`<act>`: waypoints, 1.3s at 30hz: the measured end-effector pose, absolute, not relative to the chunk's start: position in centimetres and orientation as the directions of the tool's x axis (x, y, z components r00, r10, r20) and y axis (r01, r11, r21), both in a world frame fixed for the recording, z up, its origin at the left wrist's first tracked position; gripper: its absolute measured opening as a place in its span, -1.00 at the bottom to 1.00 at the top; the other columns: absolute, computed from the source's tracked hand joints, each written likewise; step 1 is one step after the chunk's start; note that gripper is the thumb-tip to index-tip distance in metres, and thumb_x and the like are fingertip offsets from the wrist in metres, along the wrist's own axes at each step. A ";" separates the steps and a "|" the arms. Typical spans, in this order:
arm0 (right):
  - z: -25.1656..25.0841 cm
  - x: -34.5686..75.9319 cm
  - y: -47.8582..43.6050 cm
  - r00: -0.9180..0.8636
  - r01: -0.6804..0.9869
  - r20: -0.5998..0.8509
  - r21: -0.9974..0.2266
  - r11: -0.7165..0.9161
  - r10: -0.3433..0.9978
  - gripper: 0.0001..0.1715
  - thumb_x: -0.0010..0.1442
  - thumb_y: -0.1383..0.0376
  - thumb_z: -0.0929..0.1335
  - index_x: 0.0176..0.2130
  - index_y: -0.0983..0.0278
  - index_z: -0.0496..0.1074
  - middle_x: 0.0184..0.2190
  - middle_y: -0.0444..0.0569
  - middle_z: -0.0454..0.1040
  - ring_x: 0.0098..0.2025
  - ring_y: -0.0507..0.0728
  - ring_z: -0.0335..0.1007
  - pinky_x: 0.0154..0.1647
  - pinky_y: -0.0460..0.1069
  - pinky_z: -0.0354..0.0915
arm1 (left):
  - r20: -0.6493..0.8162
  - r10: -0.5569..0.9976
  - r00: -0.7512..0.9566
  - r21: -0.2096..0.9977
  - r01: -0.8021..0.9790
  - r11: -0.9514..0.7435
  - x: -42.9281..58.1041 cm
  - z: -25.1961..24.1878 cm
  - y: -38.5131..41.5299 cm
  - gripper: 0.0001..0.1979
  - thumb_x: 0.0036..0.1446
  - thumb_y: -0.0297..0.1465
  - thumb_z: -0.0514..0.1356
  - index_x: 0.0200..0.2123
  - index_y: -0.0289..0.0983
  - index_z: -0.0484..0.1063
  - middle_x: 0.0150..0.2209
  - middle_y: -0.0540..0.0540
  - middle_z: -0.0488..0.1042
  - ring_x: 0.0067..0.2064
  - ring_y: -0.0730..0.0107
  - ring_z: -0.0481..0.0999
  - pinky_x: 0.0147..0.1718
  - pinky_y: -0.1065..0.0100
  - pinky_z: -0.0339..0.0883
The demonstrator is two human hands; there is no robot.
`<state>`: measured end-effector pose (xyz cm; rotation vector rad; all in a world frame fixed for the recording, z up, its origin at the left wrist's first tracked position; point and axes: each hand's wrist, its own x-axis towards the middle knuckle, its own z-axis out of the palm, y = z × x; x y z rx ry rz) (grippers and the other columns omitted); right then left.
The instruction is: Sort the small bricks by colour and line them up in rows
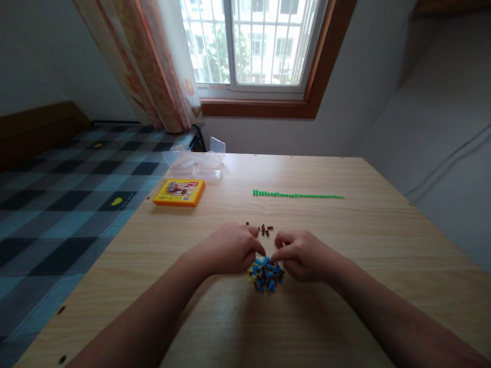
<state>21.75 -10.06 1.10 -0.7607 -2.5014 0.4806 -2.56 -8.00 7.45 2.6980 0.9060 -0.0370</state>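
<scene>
The left hand (240, 249), fingers bent, is at the mixed toy-brick pile (265, 276) on the desk (345, 322); the right hand (301, 254) curls opposite. Whether either pinches a brick is unclear. Picking through seems in hand, calling next for light fingertip separation.

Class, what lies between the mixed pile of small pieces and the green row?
In the head view, small brown pieces lie between the mixed pile and green row; fingers of the left hand and right hand reach in.

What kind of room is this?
Probably a bedroom: there seems to be a blue-and-black checked cloth-covered bed, and an orange flowered fabric curtain hangs by the barred glass window.
</scene>
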 end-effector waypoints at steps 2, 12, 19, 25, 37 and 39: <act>1.0 21.6 -10.1 -0.734 0.434 0.326 -0.449 0.781 0.596 -0.53 0.09 0.50 0.29 -0.17 0.09 0.63 -0.34 -0.10 0.44 -0.37 0.02 0.31 -0.34 -0.06 0.18 | -0.121 0.583 0.804 0.275 0.591 -0.758 -2.5 7.5 -8.1 -0.63 0.08 -0.50 0.16 -0.16 -0.04 0.67 -0.39 -0.04 0.50 -0.39 0.37 0.48 -0.41 0.37 0.25; 1.6 21.9 -10.0 -0.727 0.418 0.330 -0.481 0.770 0.601 -0.45 0.00 0.54 0.27 -0.16 0.09 0.64 -0.36 -0.10 0.42 -0.38 0.03 0.30 -0.35 -0.06 0.16 | -0.109 0.560 0.821 0.348 0.559 -0.753 -2.7 7.5 -7.9 -0.57 0.03 -0.53 0.17 -0.13 0.02 0.66 -0.40 0.00 0.47 -0.40 0.41 0.45 -0.39 0.39 0.26; 1.6 21.8 -10.1 -0.770 0.445 0.283 -0.404 0.799 0.571 -0.53 0.13 0.47 0.31 -0.11 0.06 0.63 -0.38 -0.10 0.43 -0.39 0.03 0.29 -0.35 -0.06 0.16 | -0.102 0.569 0.816 0.341 0.566 -0.751 -2.8 7.0 -7.5 -0.57 0.03 -0.53 0.16 -0.14 -0.01 0.67 -0.41 -0.01 0.45 -0.41 0.42 0.44 -0.37 0.40 0.28; 0.9 22.4 -9.5 -0.646 0.585 0.291 -0.405 0.703 0.706 -0.49 0.18 0.48 0.28 -0.01 0.10 0.59 -0.29 -0.07 0.47 -0.31 0.04 0.35 -0.28 -0.05 0.21 | -0.080 0.605 0.792 0.315 0.596 -0.739 -3.0 6.8 -7.0 -0.60 0.07 -0.52 0.14 -0.14 -0.04 0.67 -0.37 -0.02 0.49 -0.41 0.41 0.45 -0.35 0.38 0.29; 1.6 22.3 -10.1 -0.767 0.464 0.238 -0.435 0.772 0.596 -0.54 0.11 0.49 0.31 -0.16 0.07 0.65 -0.39 -0.12 0.42 -0.41 0.01 0.28 -0.36 -0.06 0.13 | -0.025 0.613 0.790 0.357 0.580 -0.732 -3.1 6.0 -6.8 -0.63 0.07 -0.53 0.14 -0.19 -0.08 0.67 -0.33 -0.02 0.55 -0.37 0.40 0.48 -0.32 0.36 0.31; 1.5 22.5 -9.9 -0.739 0.503 0.245 -0.421 0.755 0.628 -0.56 0.13 0.49 0.30 -0.16 0.10 0.65 -0.38 -0.11 0.44 -0.40 0.02 0.29 -0.35 -0.06 0.14 | 0.017 0.654 0.756 0.346 0.610 -0.713 -3.3 5.7 -6.5 -0.64 0.09 -0.53 0.13 -0.18 -0.10 0.67 -0.31 -0.02 0.56 -0.35 0.39 0.49 -0.31 0.36 0.31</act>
